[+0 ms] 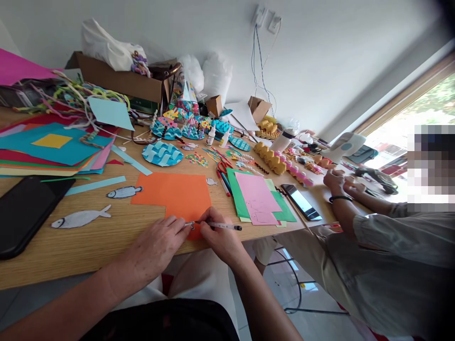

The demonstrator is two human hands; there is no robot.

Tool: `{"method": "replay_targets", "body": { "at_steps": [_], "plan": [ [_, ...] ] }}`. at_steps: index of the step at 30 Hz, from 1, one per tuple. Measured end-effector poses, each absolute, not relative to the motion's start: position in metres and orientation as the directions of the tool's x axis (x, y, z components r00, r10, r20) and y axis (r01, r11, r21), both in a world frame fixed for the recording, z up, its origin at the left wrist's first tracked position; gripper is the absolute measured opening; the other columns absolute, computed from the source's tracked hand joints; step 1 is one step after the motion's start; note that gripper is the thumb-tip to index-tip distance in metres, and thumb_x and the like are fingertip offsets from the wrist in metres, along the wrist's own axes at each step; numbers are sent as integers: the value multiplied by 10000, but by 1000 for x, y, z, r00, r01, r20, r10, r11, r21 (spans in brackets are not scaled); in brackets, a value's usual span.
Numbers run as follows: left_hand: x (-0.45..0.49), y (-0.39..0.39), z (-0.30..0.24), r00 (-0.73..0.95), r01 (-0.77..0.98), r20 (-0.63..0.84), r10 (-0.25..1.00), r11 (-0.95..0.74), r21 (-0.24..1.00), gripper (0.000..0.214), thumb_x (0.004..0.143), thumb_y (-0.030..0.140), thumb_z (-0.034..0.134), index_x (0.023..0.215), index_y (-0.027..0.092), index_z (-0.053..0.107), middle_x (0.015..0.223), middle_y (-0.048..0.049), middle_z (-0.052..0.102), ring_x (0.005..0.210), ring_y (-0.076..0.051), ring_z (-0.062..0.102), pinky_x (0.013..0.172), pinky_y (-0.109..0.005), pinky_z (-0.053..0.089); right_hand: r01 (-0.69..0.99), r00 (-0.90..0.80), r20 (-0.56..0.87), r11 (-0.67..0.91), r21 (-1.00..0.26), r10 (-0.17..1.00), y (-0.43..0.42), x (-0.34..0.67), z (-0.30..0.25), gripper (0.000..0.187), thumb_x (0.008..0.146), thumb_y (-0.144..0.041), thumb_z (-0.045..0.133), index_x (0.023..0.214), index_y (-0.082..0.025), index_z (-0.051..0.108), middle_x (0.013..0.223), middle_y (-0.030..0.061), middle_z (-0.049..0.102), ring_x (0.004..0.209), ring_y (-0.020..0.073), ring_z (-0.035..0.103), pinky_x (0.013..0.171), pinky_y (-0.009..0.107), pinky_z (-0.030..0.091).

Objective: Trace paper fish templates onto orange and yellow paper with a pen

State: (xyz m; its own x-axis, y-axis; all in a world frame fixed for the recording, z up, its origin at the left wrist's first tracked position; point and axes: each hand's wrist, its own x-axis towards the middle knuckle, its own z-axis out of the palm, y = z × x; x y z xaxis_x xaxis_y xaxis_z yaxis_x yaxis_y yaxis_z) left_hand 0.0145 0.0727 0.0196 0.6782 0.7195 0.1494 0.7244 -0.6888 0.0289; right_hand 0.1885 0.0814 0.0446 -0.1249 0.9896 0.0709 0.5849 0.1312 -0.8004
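Note:
My right hand grips a pen with a pale barrel and dark end, its tip at the tail of a small paper fish. With fingers bent together, my left hand holds this fish down on orange paper at the table's front edge. Most of the small fish is hidden under my fingers. To the left lie a larger grey paper fish and a blue-grey one with a black outline. Another tiny paper fish rests right of the orange sheet.
A black phone lies far left, near stacked coloured paper. Pink paper on green sheets, markers and red scissors are to the right. Beyond a lit phone, a co-worker's hands work at the table.

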Motion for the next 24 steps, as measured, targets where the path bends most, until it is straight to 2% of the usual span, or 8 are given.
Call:
{"method": "replay_targets", "body": {
  "at_steps": [11,24],
  "plan": [
    [13,74,13,683,713,164,712,-698,59,275,870,66,455,1097,159,578,934,-53,601,862,-212,543,758,-358,465,652,-138,58,135,-746,989,73,183,49,93,695,-125,462,665,-212,475,571,-40,497,550,122,454,532,217,302],
    [13,74,13,686,710,162,710,-701,66,231,891,122,480,1094,158,584,932,-51,603,851,-217,538,749,-369,463,651,-154,91,170,-740,984,70,185,46,78,709,-139,453,684,-206,485,590,-30,519,560,125,464,540,214,309]
  ]
}}
